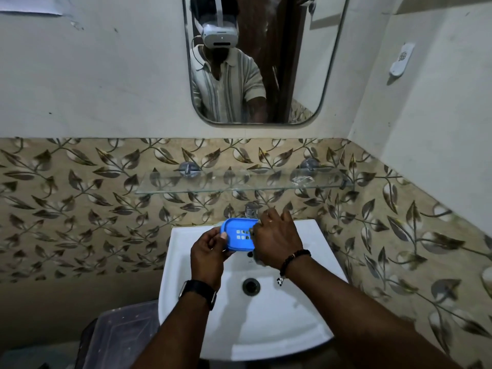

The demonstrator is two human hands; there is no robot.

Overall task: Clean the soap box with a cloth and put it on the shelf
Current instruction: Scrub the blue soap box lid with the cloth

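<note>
A blue soap box point(235, 233) with small square drain holes is held above the white sink point(314, 235), tilted toward me. My left hand point(209, 253) grips its left edge. My right hand point(277, 239) is closed over the box's right end, and a bit of grey cloth point(257, 258) shows under its palm. Most of the cloth is hidden by the hand. The glass shelf point(239, 183) hangs on the tiled wall above the tap, with nothing standing on it.
A chrome tap point(251, 209) stands just behind the box. The sink drain point(250, 286) lies below my hands. A mirror point(306, 62) hangs above the shelf. A translucent plastic bin point(119, 336) sits at the lower left beside the sink.
</note>
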